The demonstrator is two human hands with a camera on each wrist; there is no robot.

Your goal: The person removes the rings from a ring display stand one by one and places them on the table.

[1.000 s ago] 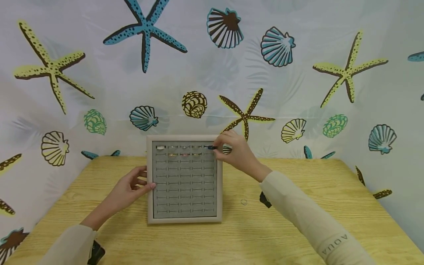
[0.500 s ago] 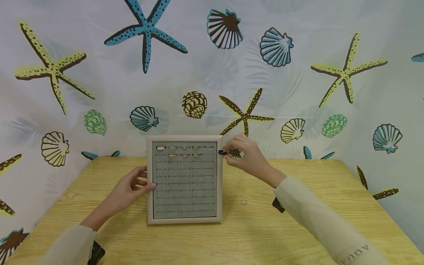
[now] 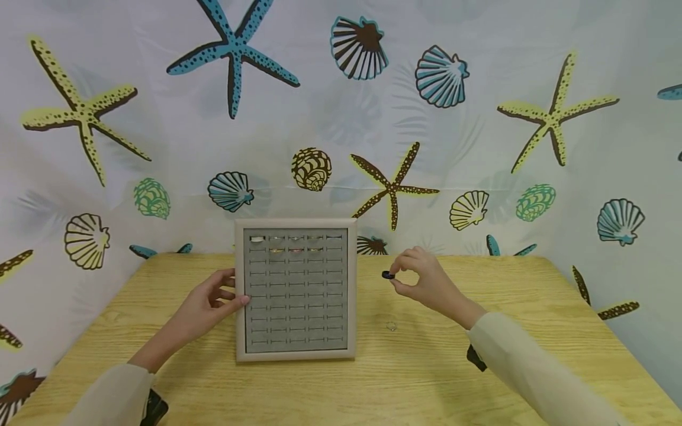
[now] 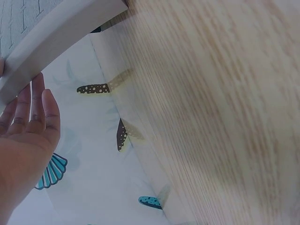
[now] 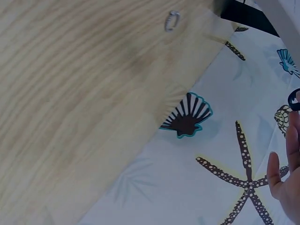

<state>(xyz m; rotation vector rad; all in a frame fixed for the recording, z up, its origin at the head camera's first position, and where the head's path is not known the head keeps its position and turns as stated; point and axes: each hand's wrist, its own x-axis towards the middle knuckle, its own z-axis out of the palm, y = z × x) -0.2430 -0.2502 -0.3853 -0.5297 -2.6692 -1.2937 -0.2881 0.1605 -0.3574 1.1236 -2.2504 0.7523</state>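
Note:
Between the thumb and fingertips of my right hand, a dark ring is pinched above the table, right of the display board. The right wrist view catches this dark ring at its right edge. My left hand grips the left side of the pale-framed ring display board, thumb on the front and fingers behind. Grey slotted padding fills the frame. Several rings sit in its top row, and gold-toned and pink-toned ones in the second row. The lower slots show no rings.
A thin silver ring lies on the wood-grain table, right of the board. Behind stands a white cloth backdrop printed with starfish and shells, meeting the table's back edge.
My right hand has drawn away from the board's top right corner, moving right and down with the dark ring still pinched. The left hand has stayed on the frame.

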